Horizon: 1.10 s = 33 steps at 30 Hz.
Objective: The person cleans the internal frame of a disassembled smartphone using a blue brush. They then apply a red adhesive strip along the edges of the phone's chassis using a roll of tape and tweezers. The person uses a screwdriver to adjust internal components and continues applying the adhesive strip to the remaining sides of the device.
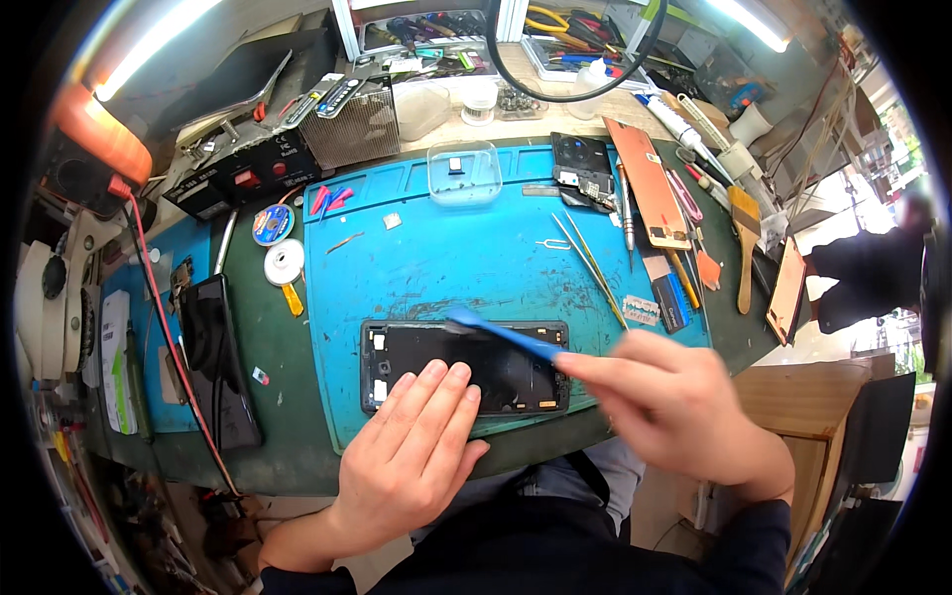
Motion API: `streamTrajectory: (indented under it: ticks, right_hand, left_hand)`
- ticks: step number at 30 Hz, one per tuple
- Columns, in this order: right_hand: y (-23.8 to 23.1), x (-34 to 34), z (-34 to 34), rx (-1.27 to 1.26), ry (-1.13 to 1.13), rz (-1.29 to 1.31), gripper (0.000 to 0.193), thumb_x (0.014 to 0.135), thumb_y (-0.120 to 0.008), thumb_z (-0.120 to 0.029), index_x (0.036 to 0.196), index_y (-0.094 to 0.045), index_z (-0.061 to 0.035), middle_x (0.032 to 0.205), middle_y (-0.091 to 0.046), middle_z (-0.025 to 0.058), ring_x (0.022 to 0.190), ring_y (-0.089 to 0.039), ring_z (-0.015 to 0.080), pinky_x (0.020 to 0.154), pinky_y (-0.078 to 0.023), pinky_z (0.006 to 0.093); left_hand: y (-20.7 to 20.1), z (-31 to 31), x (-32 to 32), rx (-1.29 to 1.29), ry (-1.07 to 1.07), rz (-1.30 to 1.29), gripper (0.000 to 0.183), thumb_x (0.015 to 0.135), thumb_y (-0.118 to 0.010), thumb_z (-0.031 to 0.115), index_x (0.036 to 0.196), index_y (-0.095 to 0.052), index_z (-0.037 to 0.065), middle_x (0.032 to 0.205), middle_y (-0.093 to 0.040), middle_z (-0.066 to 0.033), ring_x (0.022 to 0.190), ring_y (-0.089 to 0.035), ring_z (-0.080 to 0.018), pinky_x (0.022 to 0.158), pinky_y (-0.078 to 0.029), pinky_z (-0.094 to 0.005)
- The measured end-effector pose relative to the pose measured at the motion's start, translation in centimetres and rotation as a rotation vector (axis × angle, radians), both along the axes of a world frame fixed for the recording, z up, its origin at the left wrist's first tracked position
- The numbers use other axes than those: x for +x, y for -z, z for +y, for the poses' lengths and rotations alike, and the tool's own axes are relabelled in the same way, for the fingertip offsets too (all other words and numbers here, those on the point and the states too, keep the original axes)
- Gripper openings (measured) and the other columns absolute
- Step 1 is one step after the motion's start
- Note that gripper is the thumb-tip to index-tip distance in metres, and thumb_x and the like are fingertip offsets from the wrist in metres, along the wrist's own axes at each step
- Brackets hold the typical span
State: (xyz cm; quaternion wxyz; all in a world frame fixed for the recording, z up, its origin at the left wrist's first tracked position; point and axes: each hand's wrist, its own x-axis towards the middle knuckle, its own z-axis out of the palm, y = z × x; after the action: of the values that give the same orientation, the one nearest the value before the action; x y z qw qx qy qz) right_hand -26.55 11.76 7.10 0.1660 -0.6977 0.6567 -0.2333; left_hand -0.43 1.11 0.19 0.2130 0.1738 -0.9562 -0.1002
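Note:
A black phone with its inside face showing lies lengthwise on the blue work mat. Small pale and gold patches sit along its ends. My left hand rests with stretched fingers flat over the phone's near edge, left of its middle, and hides that part. From the right, my right hand grips the handle of a slim blue brush. Its head lies over the phone's far edge; the bristles are blurred, and I cannot tell whether they touch.
Tweezers, a razor blade and a wooden-handled brush lie to the right. A clear plastic box stands at the back. Left are solder spools, another dark phone and a red cable.

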Motion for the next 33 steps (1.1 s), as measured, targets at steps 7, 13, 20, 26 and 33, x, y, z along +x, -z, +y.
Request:
streamTrajectory:
  ticks: [7, 13, 20, 26, 33]
  right_hand:
    - [-0.9, 0.7, -0.7, 0.0, -0.071, 0.072, 0.046, 0.086, -0.077, 0.002, 0.13, -0.078, -0.0113, 0.084, -0.061, 0.0052, 0.066, -0.066, 0.0234, 0.056, -0.054, 0.0364]
    - [-1.8, -0.4, -0.4, 0.034, -0.049, 0.136, 0.047, 0.084, -0.076, 0.001, 0.13, -0.078, -0.0112, 0.083, -0.059, 0.0045, 0.066, -0.066, 0.0228, 0.054, -0.053, 0.036]
    - [0.3, 1.7, -3.9, -0.045, -0.15, 0.069, 0.045, 0.086, -0.077, 0.0, 0.129, -0.078, -0.0113, 0.086, -0.062, 0.0048, 0.066, -0.067, 0.0234, 0.056, -0.054, 0.0364]
    - [-2.6, 0.0, -2.3, 0.056, -0.127, 0.123, 0.048, 0.085, -0.076, 0.0, 0.131, -0.077, -0.0126, 0.085, -0.062, 0.0046, 0.066, -0.066, 0.0234, 0.056, -0.054, 0.0359]
    - [-0.2, 0.9, -4.7, 0.003, -0.211, 0.093, 0.045, 0.088, -0.076, -0.001, 0.133, -0.075, -0.0119, 0.091, -0.065, 0.0058, 0.068, -0.067, 0.0235, 0.057, -0.054, 0.0355]
  left_hand:
    - [0.0, 0.2, -0.4, 0.004, 0.006, 0.005, 0.043, 0.094, -0.078, 0.02, 0.129, -0.073, -0.006, 0.139, -0.071, -0.0223, 0.134, -0.066, -0.0389, 0.113, -0.054, -0.05]
    - [0.1, 0.1, 0.0, 0.012, -0.005, 0.005, 0.044, 0.094, -0.079, 0.022, 0.127, -0.074, -0.006, 0.138, -0.071, -0.0219, 0.134, -0.066, -0.0385, 0.113, -0.054, -0.0483]
    - [-0.1, -0.3, 0.0, 0.028, 0.025, 0.009, 0.046, 0.092, -0.081, 0.024, 0.126, -0.075, -0.006, 0.137, -0.072, -0.022, 0.133, -0.067, -0.0383, 0.112, -0.055, -0.0484]
    - [0.5, 0.2, 0.1, 0.001, -0.015, 0.032, 0.046, 0.091, -0.081, 0.025, 0.126, -0.075, -0.005, 0.138, -0.071, -0.0217, 0.133, -0.067, -0.0369, 0.111, -0.056, -0.0484]
    - [0.4, -0.1, 0.3, -0.005, 0.005, 0.034, 0.044, 0.094, -0.078, 0.026, 0.125, -0.075, -0.005, 0.138, -0.071, -0.0217, 0.132, -0.068, -0.0365, 0.113, -0.054, -0.048]
